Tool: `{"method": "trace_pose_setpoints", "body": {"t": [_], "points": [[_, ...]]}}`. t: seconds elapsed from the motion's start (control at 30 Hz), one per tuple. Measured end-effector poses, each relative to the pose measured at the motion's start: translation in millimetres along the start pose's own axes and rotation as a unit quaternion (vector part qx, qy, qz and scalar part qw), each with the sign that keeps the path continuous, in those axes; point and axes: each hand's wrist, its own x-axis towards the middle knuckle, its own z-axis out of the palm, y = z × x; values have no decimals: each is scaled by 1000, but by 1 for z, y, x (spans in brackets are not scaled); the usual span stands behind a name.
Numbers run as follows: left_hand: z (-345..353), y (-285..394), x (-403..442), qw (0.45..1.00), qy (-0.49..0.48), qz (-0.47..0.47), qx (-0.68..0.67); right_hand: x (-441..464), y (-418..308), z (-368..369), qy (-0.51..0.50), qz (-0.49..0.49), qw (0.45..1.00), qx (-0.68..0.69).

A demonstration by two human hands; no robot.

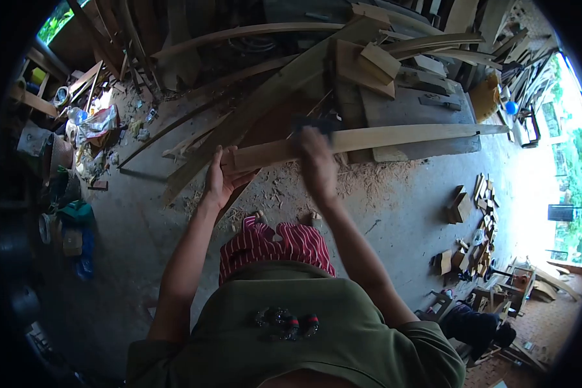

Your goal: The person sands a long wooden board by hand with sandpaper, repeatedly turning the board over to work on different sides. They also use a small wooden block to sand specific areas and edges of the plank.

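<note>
A long pale wooden board [394, 136] lies across the view, its right part over a grey bench slab [427, 150]. My left hand [222, 178] holds the board's left end, thumb up at the near side and fingers under it. My right hand [317, 161] is on the board right of my left hand, blurred, with its fingers closed on a dark object [323, 124] that rests on the board's face. What that object is cannot be made out.
Long planks [271, 90] and wood blocks [380, 63] are piled beyond the board. Shavings [368, 181] cover the floor before the bench. Offcuts [460, 205] lie at the right, rubbish and bags [100, 123] at the left. A dark machine-like object [472, 326] stands at the lower right.
</note>
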Motion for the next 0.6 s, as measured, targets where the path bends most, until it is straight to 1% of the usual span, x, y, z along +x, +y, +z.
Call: {"method": "trace_pose_setpoints", "body": {"t": [0.03, 0.07, 0.1, 0.13, 0.17, 0.2, 0.23, 0.27, 0.3, 0.33, 0.37, 0.4, 0.47, 0.53, 0.57, 0.6], "points": [[0, 1, 1, 1000, 12, -6, 18, -4, -38, 9, -15, -45, 997, 63], [-2, 3, 2, 999, 23, -11, 37, -5, -62, 12, -28, -91, 987, 127], [-6, 4, 4, 998, 27, -37, 51, -6, -57, 11, -26, -88, 987, 130], [-9, 6, 7, 998, 29, -36, 53, -6, -43, 6, -38, -85, 989, 112], [-11, 5, 10, 997, 21, -69, 39, -6, -24, -2, -51, -85, 991, 94], [-12, 5, 12, 994, 12, -103, 26, -3, 6, -13, -5, -29, 997, 72], [-8, 7, 14, 995, 11, -99, 25, -4, 44, -27, 11, 7, 1000, 2], [-3, 7, 15, 994, 40, -99, 2, -3, 79, -38, 41, 28, 996, -68], [2, 7, 16, 992, 70, -100, -22, -3, 107, -50, 68, 91, 991, -68], [5, 7, 17, 993, 70, -97, -22, -4, 136, -62, 80, 116, 985, -96], [8, 8, 19, 993, 75, -89, -9, -1, 150, -76, 84, 158, 978, -110], [9, 8, 20, 993, 82, -79, 2, 2, 161, -83, 109, 172, 970, -129], [7, 1, 26, 993, 102, -63, 7, -1, 162, -63, 144, 245, 949, -135], [-1, -9, 34, 992, 117, -47, 13, 9, 91, -55, 0, 191, 977, -94], [-8, -13, 39, 991, 126, -40, 6, -7, 75, -25, 55, 7, 993, -105], [-11, -15, 42, 990, 133, -35, 0, -9, 36, -5, 34, 1, 999, -21]]}}
